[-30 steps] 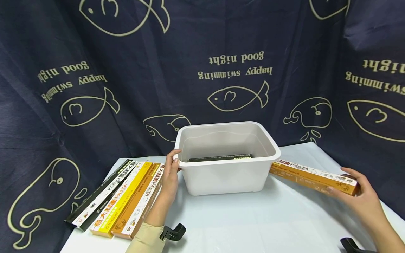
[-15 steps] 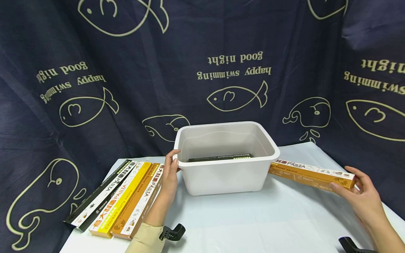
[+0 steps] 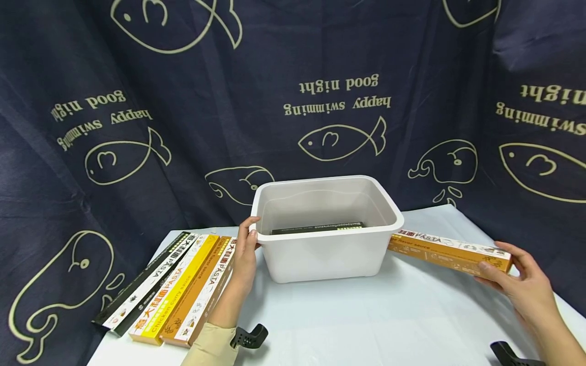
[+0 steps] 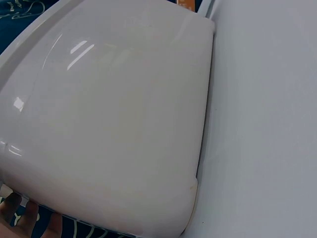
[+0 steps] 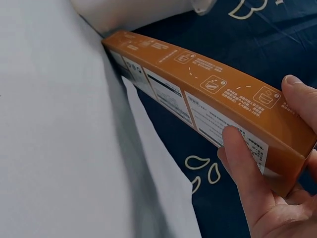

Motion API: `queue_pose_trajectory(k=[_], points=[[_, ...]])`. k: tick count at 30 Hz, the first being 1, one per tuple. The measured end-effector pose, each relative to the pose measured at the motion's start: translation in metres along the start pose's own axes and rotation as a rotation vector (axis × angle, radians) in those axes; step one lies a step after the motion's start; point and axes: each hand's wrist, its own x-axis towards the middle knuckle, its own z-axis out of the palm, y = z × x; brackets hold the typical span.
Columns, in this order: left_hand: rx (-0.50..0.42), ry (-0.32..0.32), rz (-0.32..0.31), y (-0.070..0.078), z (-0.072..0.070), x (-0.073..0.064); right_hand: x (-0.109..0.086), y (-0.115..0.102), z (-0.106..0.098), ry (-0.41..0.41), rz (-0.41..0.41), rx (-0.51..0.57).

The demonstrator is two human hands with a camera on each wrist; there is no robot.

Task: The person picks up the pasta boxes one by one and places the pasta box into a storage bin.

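A pale grey plastic bin [image 3: 325, 258] stands mid-table, its wall [image 4: 114, 104] filling much of the left wrist view. My left hand [image 3: 246, 259] grips its left rim, fingertips over the edge. Inside lies a black box [image 3: 317, 229] labelled black pepper flavor sauce, partly hidden by the front wall. My right hand [image 3: 526, 284] holds the near end of an orange-brown and white pasta box [image 3: 450, 253] between thumb and fingers. In the right wrist view, that pasta box [image 5: 198, 82] shows printed cooking steps and a label; its far end is at the bin's right side.
Several pasta boxes lie side by side on the left of the table: black-and-white ones [image 3: 146, 284], a yellow one [image 3: 176, 290] and an orange-brown one [image 3: 201, 295]. A dark blue curtain [image 3: 256, 101] with fish drawings hangs behind the white-covered table [image 3: 348, 325].
The pasta box's near end and my right hand have shifted slightly left, and the box has turned a little. My left hand has stayed on the bin's rim.
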Motion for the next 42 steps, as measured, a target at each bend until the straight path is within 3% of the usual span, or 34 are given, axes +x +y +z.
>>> queue_pose_trajectory(k=[9, 21, 27, 34, 42], points=[[0.002, -0.011, 0.01, 0.0, 0.0, -0.001, -0.001, -0.001, -0.002, 0.018, 0.064, 0.087], [-0.003, -0.008, 0.016, 0.0, -0.002, 0.001, 0.002, 0.002, -0.005, -0.016, 0.0, 0.287], [-0.002, -0.012, 0.012, 0.0, -0.001, 0.001, 0.003, -0.001, -0.001, 0.057, 0.014, 0.265], [-0.006, -0.013, 0.02, -0.001, -0.001, 0.001, 0.006, -0.011, 0.004, 0.093, -0.025, 0.371], [0.007, -0.009, -0.005, 0.0, -0.001, 0.001, 0.011, -0.025, 0.012, 0.145, -0.035, 0.389]])
